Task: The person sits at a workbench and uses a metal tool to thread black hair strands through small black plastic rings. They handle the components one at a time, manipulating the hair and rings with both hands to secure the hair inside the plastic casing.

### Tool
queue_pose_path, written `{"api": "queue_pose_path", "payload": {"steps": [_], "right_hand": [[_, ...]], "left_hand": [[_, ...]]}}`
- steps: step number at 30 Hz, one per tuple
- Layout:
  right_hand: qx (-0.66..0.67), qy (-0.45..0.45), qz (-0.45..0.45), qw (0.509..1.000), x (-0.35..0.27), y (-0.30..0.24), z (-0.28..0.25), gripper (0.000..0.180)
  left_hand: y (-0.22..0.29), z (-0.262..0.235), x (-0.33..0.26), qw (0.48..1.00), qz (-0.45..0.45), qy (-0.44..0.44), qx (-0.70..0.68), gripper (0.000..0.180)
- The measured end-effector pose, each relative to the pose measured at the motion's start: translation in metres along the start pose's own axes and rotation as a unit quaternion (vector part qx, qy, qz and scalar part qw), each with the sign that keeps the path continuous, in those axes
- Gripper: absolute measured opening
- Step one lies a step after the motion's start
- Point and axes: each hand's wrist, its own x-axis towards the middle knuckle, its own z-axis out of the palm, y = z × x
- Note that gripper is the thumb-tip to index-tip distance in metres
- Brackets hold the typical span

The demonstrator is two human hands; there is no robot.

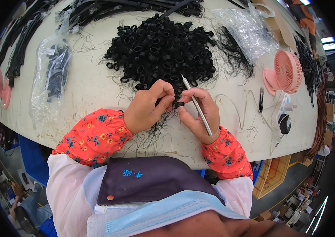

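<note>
Just right of the frame's centre, 1 small black loop (179, 104), probably light, flexible and best gripped by its rim, is pinched by the right hand (210, 110), which also holds a silver tool (197, 106), while the left hand's (145, 106) fingertips press together.

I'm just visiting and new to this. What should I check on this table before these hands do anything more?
1. Small black loop at the right hand's fingertips: ok.
2. Silver pen-shaped tool secure: ok, it lies across the right hand.
3. Left hand gripping something: cannot tell; its fingertips meet, but anything between them is hidden.
4. Pile of black loops near: ok, just beyond the hands.
5. Table free of loose threads: not ok, a dark clump lies right of the pile.
</note>
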Motion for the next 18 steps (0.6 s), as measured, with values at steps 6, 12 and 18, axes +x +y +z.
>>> {"api": "queue_pose_path", "payload": {"steps": [6,12,18], "right_hand": [[-0.072,0.038,-0.042,0.996,0.005,0.003,-0.007,0.038],[-0.146,0.022,-0.131,0.980,0.007,-0.004,-0.008,0.041],[-0.159,0.012,-0.151,0.976,0.006,-0.006,-0.007,0.042]], "left_hand": [[-0.010,-0.004,0.002,0.998,-0.015,-0.011,-0.060,0.013],[0.000,-0.008,0.006,0.998,0.045,0.038,-0.031,0.025],[0.000,-0.003,0.002,0.999,0.043,-0.028,0.007,0.024]]}}
